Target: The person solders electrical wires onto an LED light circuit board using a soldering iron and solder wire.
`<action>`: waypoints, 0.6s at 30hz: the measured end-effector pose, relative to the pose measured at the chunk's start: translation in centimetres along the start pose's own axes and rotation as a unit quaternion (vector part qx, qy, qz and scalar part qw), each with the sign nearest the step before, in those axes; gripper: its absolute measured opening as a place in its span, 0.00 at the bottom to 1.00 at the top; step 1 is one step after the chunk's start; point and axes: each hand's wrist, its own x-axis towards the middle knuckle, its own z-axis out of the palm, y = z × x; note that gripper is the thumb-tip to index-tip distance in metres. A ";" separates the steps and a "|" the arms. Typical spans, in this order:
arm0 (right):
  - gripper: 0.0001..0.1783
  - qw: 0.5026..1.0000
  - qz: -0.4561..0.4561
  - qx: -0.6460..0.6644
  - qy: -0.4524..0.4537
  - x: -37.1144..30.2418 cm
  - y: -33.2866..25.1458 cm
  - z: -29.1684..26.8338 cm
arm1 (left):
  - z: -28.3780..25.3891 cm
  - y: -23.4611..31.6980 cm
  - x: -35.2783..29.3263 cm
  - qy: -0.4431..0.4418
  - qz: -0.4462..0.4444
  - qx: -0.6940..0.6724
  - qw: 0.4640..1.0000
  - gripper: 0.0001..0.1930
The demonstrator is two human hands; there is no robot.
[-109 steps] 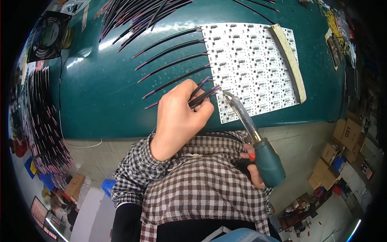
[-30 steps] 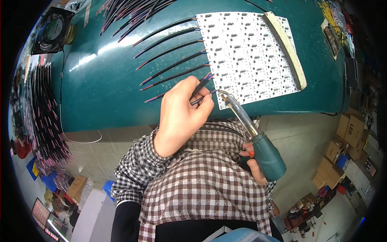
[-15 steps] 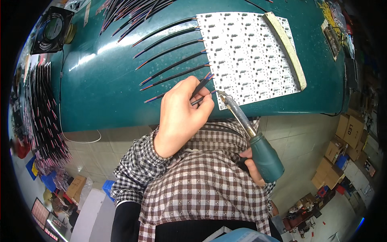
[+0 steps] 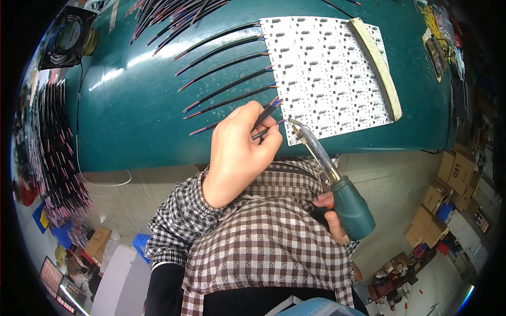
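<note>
My left hand (image 4: 240,150) is closed on several short black cables (image 4: 268,113) with bared red and blue wire ends. One cable's end reaches the near left edge of a white circuit board panel (image 4: 327,68) covered in small dark parts. My right hand (image 4: 336,225) is closed round a soldering iron (image 4: 354,208) with a dark green handle, its fingers partly hidden behind it. The iron's bent tip rests at the panel's near left corner, close to that wire end. Other black cables (image 4: 226,62) stretch leftward in a row from the panel's left edge.
A pale curved bar (image 4: 377,68) lies across the panel's right side. Bundles of cables sit at the table's back (image 4: 176,18) and hang at the left (image 4: 55,147). A black fan (image 4: 68,39) stands far left. Cardboard boxes (image 4: 456,171) are stacked on the right.
The panel and its attached cables have shifted slightly to the right. My left hand and the soldering iron in my right hand have moved a little rightward too; both grips are unchanged.
</note>
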 end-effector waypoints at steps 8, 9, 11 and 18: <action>0.38 0.999 -0.007 0.036 0.033 0.5 0.1 0.7 | -0.1 0.0 0.3 -0.001 0.008 0.009 1.000 0.09; 0.38 1.000 -0.025 0.000 0.011 0.5 0.3 0.3 | -0.1 -0.1 0.2 0.001 0.012 0.010 1.000 0.09; 0.38 0.998 -0.042 -0.036 -0.012 0.3 0.7 -0.1 | -0.2 0.0 0.2 0.000 0.007 0.006 1.000 0.09; 0.40 0.991 -0.005 0.115 0.068 0.2 -0.3 1.4 | -0.2 0.1 0.3 -0.004 0.015 0.010 1.000 0.09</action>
